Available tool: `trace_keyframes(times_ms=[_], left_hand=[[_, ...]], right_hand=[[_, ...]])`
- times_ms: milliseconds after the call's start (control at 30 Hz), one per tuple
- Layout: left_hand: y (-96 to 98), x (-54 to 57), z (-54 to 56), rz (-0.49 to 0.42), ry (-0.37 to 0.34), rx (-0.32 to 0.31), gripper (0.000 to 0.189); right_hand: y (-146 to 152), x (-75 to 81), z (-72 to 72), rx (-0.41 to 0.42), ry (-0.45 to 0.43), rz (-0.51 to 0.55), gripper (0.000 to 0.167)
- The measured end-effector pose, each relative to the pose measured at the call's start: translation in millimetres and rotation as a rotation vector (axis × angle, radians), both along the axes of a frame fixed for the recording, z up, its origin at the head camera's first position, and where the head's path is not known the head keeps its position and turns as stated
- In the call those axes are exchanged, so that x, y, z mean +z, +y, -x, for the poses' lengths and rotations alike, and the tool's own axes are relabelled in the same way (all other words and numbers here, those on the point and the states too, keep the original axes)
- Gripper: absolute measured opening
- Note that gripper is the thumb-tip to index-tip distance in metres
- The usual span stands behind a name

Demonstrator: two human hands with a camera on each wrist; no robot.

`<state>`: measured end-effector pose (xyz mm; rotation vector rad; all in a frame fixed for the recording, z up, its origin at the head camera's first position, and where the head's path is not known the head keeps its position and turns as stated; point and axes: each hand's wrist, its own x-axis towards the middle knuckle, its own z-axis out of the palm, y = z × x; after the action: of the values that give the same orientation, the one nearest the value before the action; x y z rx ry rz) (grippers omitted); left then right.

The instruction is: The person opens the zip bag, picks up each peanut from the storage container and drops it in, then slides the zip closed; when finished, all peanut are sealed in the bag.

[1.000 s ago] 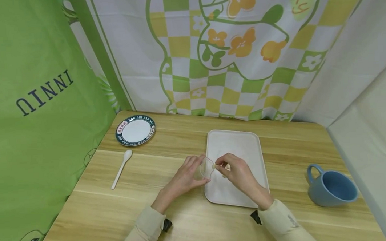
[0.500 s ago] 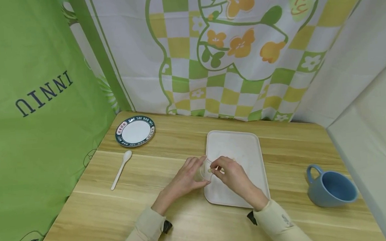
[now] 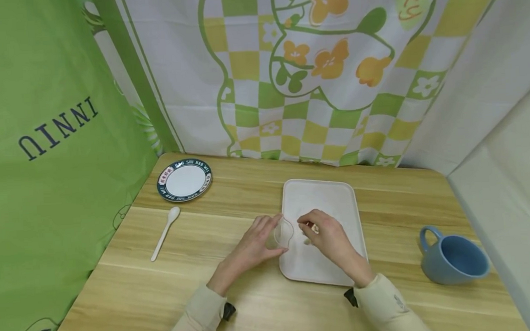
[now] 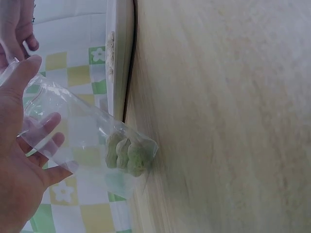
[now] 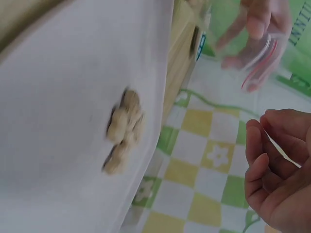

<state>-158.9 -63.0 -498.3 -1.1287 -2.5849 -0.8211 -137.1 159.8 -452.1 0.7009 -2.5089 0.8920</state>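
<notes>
Apparently bagging peanuts (image 5: 118, 125), midway.
Left hand (image 3: 249, 242) grips the bag (image 4: 87, 128); right hand (image 3: 328, 236), curled, seemingly empty, should pinch another from the tray (image 3: 331, 196).

The left hand (image 4: 19, 187) held a clear plastic bag (image 4: 90, 128) with at least 3 peanuts (image 4: 123, 154) at its far end, near the tray (image 4: 119, 73) on the counter (image 4: 214, 116).

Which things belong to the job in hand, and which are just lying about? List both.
Job: left hand, holding the clear bag; bagged peanuts; loose peanuts; tray beneath those; right hand.

Seemingly just lying about: dark-rimmed plate; white spoon; blue mug.
</notes>
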Motion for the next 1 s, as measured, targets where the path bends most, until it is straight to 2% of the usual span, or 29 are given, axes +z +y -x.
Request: trace_keyframes(times_ms=[133,200,300,433,567,767,1000], left_hand=[[-1.1,1.9,0.4,-0.008,-0.005,0.022,0.083],[-1.9,2.1,0.3,-0.014,-0.012,0.026,0.083],[-3.3,1.8,-0.2,-0.017,-0.02,0.025,0.083],[-4.5,1.1,-0.6,-0.012,-0.024,0.022,0.083],[-4.8,0.7,-0.1,-0.014,-0.035,0.019,0.084],[-5.1,-0.2,0.6,-0.017,-0.039,0.02,0.084],[-5.2,0.5,-0.8,-0.033,-0.021,0.013,0.084]], right_hand=[[20,-6.8,9.8,-0.079,-0.008,-0.009,0.014],[30,-12.5,14.3,-0.125,-0.044,-0.032,0.011],[42,-21.5,19.5,-0.171,-0.141,-0.07,0.009],[50,-28.5,22.3,-0.188,-0.289,-0.112,0.01],[51,-30.6,22.2,-0.207,-0.377,-0.148,0.012],[50,-36.1,24.1,-0.226,-0.416,-0.185,0.011],[48,-45.1,26.3,-0.235,-0.401,-0.216,0.007]])
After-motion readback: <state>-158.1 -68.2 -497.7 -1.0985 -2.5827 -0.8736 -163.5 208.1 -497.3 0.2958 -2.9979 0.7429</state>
